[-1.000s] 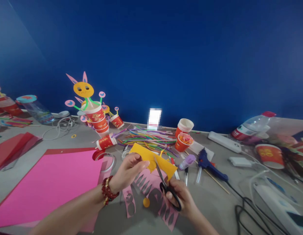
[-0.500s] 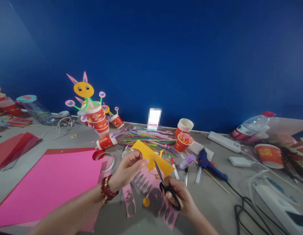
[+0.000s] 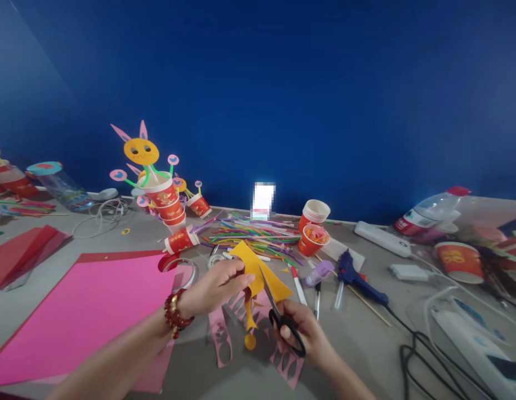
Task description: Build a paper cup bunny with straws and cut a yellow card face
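Observation:
My left hand (image 3: 218, 286), with a red bead bracelet at the wrist, pinches a yellow paper sheet (image 3: 248, 258) by its left part. My right hand (image 3: 301, 328) has its fingers in the black handles of a pair of scissors (image 3: 287, 331). The blades point up and left and lie against the yellow sheet. A narrow yellow scrap (image 3: 250, 319) hangs below the sheet. Under it, a small yellow disc (image 3: 250, 341) lies by pink paper pieces with cut-out holes (image 3: 221, 339).
Pink sheets (image 3: 86, 311) lie at the left. A cup figure (image 3: 161, 194) stands behind them. Colourful sticks (image 3: 258, 236), paper cups (image 3: 314, 239), a purple glue stick (image 3: 319, 273) and a blue glue gun (image 3: 357, 280) sit farther back and right. A black cable (image 3: 416, 355) runs at the right.
The yellow sheet has turned and shifted slightly in my left hand, and a narrow yellow scrap now hangs beneath it. The scissors have moved a little to the left.

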### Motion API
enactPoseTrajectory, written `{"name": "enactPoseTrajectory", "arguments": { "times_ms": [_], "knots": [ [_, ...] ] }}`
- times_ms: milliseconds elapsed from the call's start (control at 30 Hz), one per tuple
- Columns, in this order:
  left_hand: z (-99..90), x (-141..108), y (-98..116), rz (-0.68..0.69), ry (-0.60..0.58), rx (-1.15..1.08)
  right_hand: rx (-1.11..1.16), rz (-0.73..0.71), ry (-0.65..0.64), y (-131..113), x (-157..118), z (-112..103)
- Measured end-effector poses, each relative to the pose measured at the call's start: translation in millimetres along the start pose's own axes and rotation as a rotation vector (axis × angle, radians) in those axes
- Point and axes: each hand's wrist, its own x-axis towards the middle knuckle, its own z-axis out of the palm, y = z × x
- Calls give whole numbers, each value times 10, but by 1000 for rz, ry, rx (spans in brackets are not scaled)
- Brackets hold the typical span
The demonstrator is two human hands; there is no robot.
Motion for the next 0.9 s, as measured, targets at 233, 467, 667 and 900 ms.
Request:
{"name": "enactPoseTrajectory", "arguments": {
  "times_ms": [233,467,667,900],
  "knots": [
    [-6,19,19,-10,-56,-34,44,38,6,13,1,6],
    [14,26,9,-20,-44,-58,30,21,11,-24,-2,26],
    [5,30,19,-27,-41,-63,0,-28,19,-38,7,30],
    [-25,30,52,-13,-67,-97,-43,-54,17,-66,-1,19]
  ]
}}
